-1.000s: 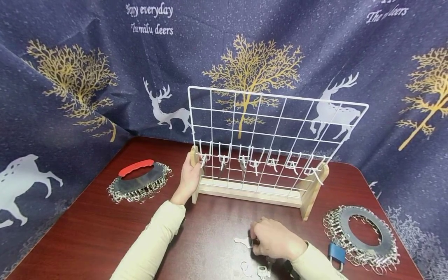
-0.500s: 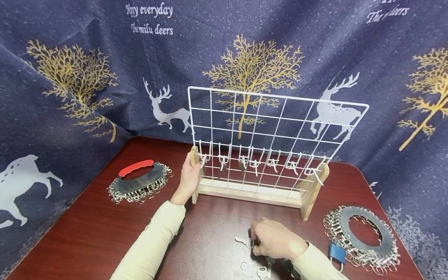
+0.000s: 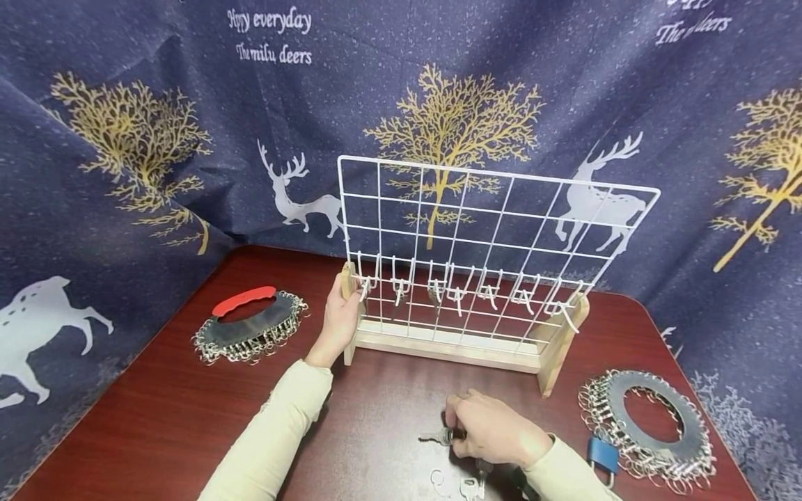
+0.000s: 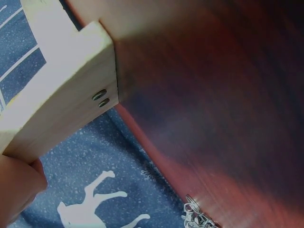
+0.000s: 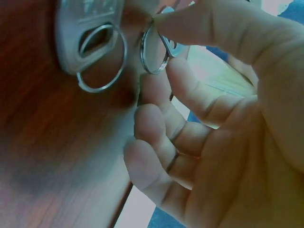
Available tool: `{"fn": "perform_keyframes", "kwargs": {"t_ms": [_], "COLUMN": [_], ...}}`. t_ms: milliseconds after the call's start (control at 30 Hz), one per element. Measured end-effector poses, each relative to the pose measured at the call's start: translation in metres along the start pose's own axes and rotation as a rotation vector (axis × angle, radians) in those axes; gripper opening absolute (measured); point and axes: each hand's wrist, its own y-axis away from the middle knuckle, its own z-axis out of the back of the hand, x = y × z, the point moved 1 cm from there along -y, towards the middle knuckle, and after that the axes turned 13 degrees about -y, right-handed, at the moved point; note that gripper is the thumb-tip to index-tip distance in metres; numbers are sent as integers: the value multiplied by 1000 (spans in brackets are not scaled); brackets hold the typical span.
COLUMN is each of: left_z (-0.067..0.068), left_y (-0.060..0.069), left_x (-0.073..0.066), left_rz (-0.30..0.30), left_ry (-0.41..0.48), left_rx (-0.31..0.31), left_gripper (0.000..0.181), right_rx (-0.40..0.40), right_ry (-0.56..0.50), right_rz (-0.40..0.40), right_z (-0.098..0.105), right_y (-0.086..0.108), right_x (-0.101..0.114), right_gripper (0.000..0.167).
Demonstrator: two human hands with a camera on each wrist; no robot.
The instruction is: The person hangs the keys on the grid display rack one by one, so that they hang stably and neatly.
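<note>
The left hand [image 3: 341,316] grips the wooden left post of the white wire rack [image 3: 466,209]; in the left wrist view, part of that hand [image 4: 19,190] is against the wooden post [image 4: 71,95]. Low in front of the rack, the right hand [image 3: 491,426] pinches a key [image 3: 435,437] by its ring, the blade pointing left. In the right wrist view, the thumb and index finger of the right hand [image 5: 213,114] hold the ring [image 5: 143,54]; another key [image 5: 69,40] with its ring [image 5: 124,52] is beside them. White hooks [image 3: 489,292] hang along the rack, some with keys.
A plate with a red handle [image 3: 244,299], edged with rings, lies at the left. To the right are a grey ring-shaped plate [image 3: 626,410] with many keyrings and a blue padlock [image 3: 603,454]. A loose ring [image 3: 437,477] and a key [image 3: 470,488] lie near the front edge.
The key in the right hand has turned slightly, its blade tip now lower. The left hand keeps its grip on the post.
</note>
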Motion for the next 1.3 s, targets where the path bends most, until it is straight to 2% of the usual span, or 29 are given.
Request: {"fn": "perform_keyframes", "kwargs": {"t_ms": [200,567,767,1200,1300], "left_z": [0,0,0,0,-1], "left_y": [1,1,1,0,1], "left_x": [0,0,0,0,0], "left_rz": [-2,-2,-2,10,9], "left_ry": [12,-4,-24,-19,-17], "left_rx": [-8,-16,-19,-20,-22], "left_gripper": [18,19,19,18,19], "right_rx": [5,-17,-75,-178,-209], "right_ry": [-14,-87,-85,-157,-207], "right_rz": [46,42,47,28,38], "right_z": [1,7,12,21,23], "right_y": [1,1,3,4,4], "right_x": [-4,-6,-5,-7,-7], "right_gripper": [19,13,14,10,6]}}
